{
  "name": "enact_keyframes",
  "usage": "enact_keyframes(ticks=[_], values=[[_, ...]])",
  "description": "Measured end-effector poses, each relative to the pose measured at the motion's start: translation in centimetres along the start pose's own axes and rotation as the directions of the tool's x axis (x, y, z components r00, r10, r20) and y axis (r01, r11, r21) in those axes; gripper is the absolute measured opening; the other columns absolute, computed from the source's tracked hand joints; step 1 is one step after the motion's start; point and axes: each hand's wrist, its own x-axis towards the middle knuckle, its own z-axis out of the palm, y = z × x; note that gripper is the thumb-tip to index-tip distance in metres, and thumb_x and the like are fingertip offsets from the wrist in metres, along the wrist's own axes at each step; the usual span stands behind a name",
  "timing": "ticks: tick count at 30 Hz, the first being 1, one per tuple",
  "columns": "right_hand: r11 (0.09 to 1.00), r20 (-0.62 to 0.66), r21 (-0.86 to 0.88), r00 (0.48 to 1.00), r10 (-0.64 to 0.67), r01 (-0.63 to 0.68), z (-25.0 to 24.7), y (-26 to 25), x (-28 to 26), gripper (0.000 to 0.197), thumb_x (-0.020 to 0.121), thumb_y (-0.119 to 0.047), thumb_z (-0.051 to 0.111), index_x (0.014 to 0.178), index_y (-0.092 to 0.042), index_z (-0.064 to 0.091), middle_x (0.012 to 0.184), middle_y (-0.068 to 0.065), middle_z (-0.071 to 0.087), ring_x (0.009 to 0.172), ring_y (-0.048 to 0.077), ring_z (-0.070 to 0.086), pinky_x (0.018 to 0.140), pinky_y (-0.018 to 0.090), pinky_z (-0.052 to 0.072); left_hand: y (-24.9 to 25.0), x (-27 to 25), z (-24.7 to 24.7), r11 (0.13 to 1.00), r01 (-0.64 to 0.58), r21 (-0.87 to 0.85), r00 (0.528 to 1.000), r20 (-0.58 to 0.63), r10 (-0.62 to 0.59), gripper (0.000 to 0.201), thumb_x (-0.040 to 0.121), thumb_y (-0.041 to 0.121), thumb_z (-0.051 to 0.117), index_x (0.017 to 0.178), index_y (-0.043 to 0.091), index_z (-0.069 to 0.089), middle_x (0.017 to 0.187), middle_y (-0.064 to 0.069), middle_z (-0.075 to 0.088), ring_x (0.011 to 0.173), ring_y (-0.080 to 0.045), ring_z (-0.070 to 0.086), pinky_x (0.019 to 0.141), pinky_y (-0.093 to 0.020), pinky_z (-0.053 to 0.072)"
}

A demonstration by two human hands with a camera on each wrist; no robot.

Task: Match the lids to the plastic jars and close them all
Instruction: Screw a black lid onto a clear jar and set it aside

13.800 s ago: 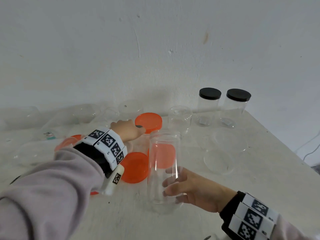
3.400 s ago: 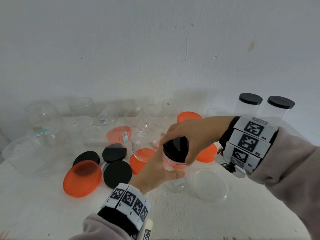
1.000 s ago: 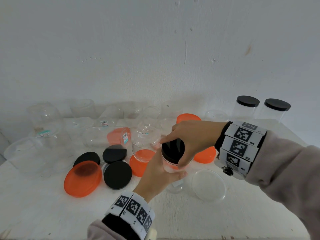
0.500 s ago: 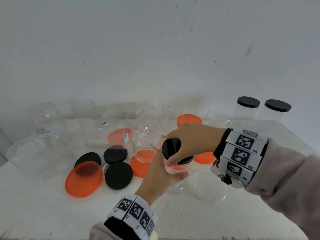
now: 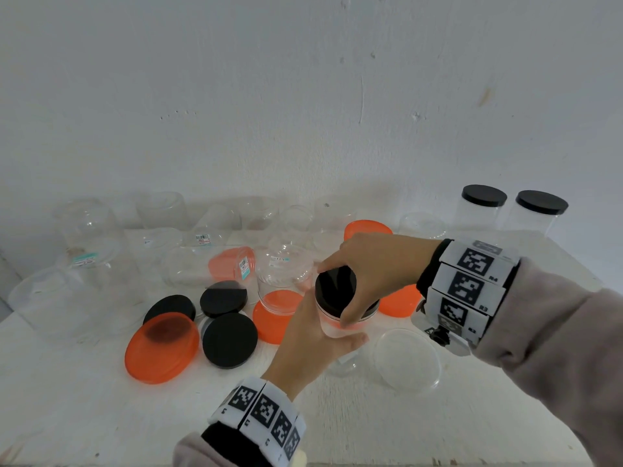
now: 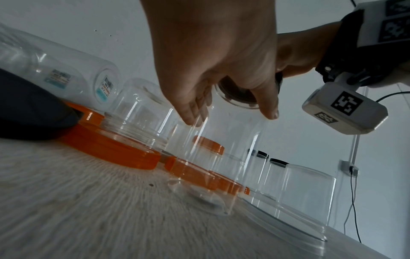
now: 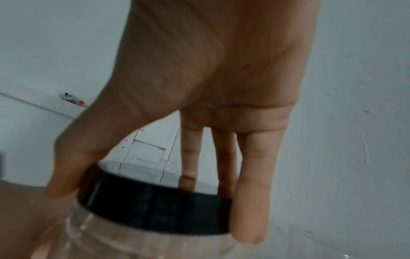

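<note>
A clear plastic jar stands on the white table in the middle. My left hand wraps round its body from the front. A black lid sits on its mouth, and my right hand grips the lid's rim from above with thumb and fingers. The same black lid shows in the right wrist view. In the left wrist view the jar is seen from below with my left hand round it.
Loose black lids and orange lids lie left of the jar, and a clear lid lies right. Several open clear jars crowd the back. Two jars with black lids on them stand at the back right.
My right hand has turned on the black lid, thumb swinging toward me. The left hand keeps holding the jar in the same spot.
</note>
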Motion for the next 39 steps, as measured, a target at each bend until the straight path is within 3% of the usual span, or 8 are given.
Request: enact_keyframes(ticks=[6, 12, 15, 19, 25, 28, 33, 39], values=[[0.990, -0.058, -0.010, 0.989, 0.139, -0.140, 0.9, -0.7, -0.2, 0.063, 0.060, -0.073, 0.071, 0.102, -0.027, 0.062, 0.088, -0.012, 0.057, 0.082, 0.007, 0.055, 0.057, 0.022, 0.044, -0.1, 0.0, 0.0, 0.999, 0.019, 0.035, 1.000, 0.004, -0.019, 0.088, 0.062, 0.043, 0.085, 0.135, 0.042, 0.037, 0.125, 0.025, 0.054, 0.116, 0.008, 0.050, 0.092, -0.015, 0.044], [0.993, 0.297, -0.069, 0.948, 0.114, -0.098, -1.5, -1.0, 0.1, 0.091, 0.068, -0.047, 0.080, 0.144, -0.046, 0.029, 0.113, -0.013, 0.039, 0.112, 0.014, 0.044, 0.084, 0.029, 0.046, 0.1, 0.1, -0.2, 1.000, -0.011, 0.000, 1.000, 0.026, 0.011, 0.075, 0.062, 0.035, 0.085, 0.118, 0.056, 0.040, 0.117, 0.034, 0.056, 0.111, 0.014, 0.052, 0.082, 0.000, 0.039], [0.998, 0.246, -0.063, 0.968, 0.043, -0.029, -1.7, -0.9, 0.3, 0.085, 0.067, -0.042, 0.082, 0.140, -0.046, 0.038, 0.097, -0.021, 0.040, 0.103, 0.007, 0.040, 0.069, 0.020, 0.038, -0.1, 0.0, -0.1, 1.000, -0.006, -0.026, 0.999, 0.034, 0.007, 0.079, 0.062, 0.035, 0.085, 0.124, 0.052, 0.038, 0.119, 0.033, 0.055, 0.114, 0.013, 0.050, 0.083, 0.000, 0.039], [0.998, 0.194, -0.068, 0.981, 0.007, 0.006, -1.6, -0.6, 0.6, 0.080, 0.064, -0.050, 0.082, 0.136, -0.043, 0.047, 0.086, -0.029, 0.038, 0.094, 0.004, 0.040, 0.068, 0.020, 0.037, -0.2, -0.1, 0.0, 1.000, 0.001, -0.025, 1.000, 0.026, -0.001, 0.079, 0.061, 0.040, 0.084, 0.123, 0.054, 0.038, 0.120, 0.033, 0.055, 0.113, 0.014, 0.050, 0.082, 0.000, 0.041], [0.988, 0.071, -0.053, 0.986, 0.150, -0.146, -0.1, -0.5, 0.3, 0.071, 0.054, -0.077, 0.069, 0.104, -0.028, 0.062, 0.089, -0.010, 0.059, 0.083, 0.020, 0.066, 0.069, 0.038, 0.058, 0.0, 0.0, 0.0, 1.000, -0.005, 0.018, 1.000, 0.006, 0.004, 0.083, 0.062, 0.038, 0.085, 0.128, 0.051, 0.037, 0.124, 0.027, 0.055, 0.116, 0.010, 0.049, 0.092, -0.011, 0.044], [0.980, 0.056, -0.104, 0.983, 0.175, -0.169, 0.2, -0.8, 0.3, 0.068, 0.059, -0.078, 0.067, 0.098, -0.023, 0.060, 0.087, -0.008, 0.058, 0.079, 0.015, 0.061, 0.057, 0.028, 0.048, 0.0, 0.0, -0.1, 1.000, -0.004, 0.005, 1.000, 0.018, 0.004, 0.087, 0.064, 0.037, 0.086, 0.136, 0.041, 0.036, 0.129, 0.022, 0.052, 0.120, 0.006, 0.048, 0.099, -0.020, 0.043], [0.986, 0.316, -0.147, 0.941, 0.126, -0.082, -1.4, -1.0, 0.3, 0.088, 0.068, -0.052, 0.078, 0.142, -0.042, 0.032, 0.113, -0.012, 0.041, 0.108, 0.014, 0.046, 0.079, 0.030, 0.044, 0.3, -0.1, -0.1, 0.999, -0.034, -0.005, 0.999, 0.027, 0.035, 0.074, 0.064, 0.034, 0.083, 0.117, 0.060, 0.039, 0.119, 0.031, 0.055, 0.113, 0.011, 0.051, 0.085, -0.001, 0.039], [0.994, 0.246, -0.111, 0.969, 0.009, 0.019, -1.8, -0.7, 0.6, 0.084, 0.064, -0.047, 0.083, 0.138, -0.043, 0.042, 0.091, -0.024, 0.042, 0.098, 0.008, 0.045, 0.067, 0.021, 0.038, -0.1, 0.0, 0.0, 1.000, -0.011, -0.022, 0.999, 0.031, 0.012, 0.077, 0.063, 0.035, 0.084, 0.117, 0.062, 0.037, 0.119, 0.034, 0.054, 0.113, 0.013, 0.050, 0.083, 0.001, 0.039]])
